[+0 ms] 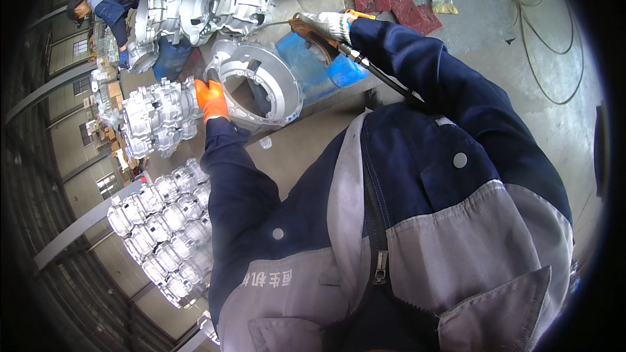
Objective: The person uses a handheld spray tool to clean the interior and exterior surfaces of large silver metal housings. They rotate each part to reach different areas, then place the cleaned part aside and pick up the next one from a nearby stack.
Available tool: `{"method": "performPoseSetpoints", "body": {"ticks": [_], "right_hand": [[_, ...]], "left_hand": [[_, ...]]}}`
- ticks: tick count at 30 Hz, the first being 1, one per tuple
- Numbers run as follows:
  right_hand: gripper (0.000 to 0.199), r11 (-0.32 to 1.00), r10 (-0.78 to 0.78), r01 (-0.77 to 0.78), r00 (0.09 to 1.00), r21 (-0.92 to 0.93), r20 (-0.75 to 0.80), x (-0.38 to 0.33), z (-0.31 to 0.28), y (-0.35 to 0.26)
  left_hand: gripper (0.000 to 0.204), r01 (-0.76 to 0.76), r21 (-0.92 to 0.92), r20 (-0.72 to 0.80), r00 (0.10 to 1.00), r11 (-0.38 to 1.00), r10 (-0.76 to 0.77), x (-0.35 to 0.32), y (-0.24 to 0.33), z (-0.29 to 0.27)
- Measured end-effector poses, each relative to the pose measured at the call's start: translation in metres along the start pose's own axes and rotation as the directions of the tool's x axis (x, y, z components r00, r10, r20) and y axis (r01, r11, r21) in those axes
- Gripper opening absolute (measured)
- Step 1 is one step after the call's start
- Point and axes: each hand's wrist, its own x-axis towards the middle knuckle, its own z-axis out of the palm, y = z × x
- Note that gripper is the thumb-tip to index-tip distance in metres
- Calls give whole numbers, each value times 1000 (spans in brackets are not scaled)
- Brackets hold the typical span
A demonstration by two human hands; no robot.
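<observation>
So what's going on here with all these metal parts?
A person in blue and grey work clothes steadies a round silver cast-metal housing with the left hand in an orange glove. The right hand, in a whitish glove, holds a hose-fed hand tool near the housing's rim. Similar silver castings are stacked alongside, and another worker handles castings farther off.

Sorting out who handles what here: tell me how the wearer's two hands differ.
The left hand wears an orange glove and grips the rim of the silver casting; the right hand wears a whitish glove and holds a hose-fed tool above the casting. Both have dark blue sleeves.
</observation>
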Motion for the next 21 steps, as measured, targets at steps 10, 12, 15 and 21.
{"method": "performPoseSetpoints", "body": {"ticks": [10, 12, 15, 21], "right_hand": [[65, 970, -72, 48, 993, -238, -93, -6, 18, 5], [64, 962, -74, 27, 984, -272, -163, -4, 17, 9], [73, 944, -46, 11, 994, -330, -96, -2, 18, 16], [60, 964, -21, -33, 980, -264, -200, -9, 12, 33]], "left_hand": [[36, 211, 241, -232, 960, 947, -155, -4, 20, -1], [37, 270, 61, -203, 946, 961, -253, -6, 26, -3], [36, 249, 124, -163, 960, 961, -228, -5, 33, -5], [39, 244, 30, 31, 969, 969, -245, 1, 7, -5]]}}
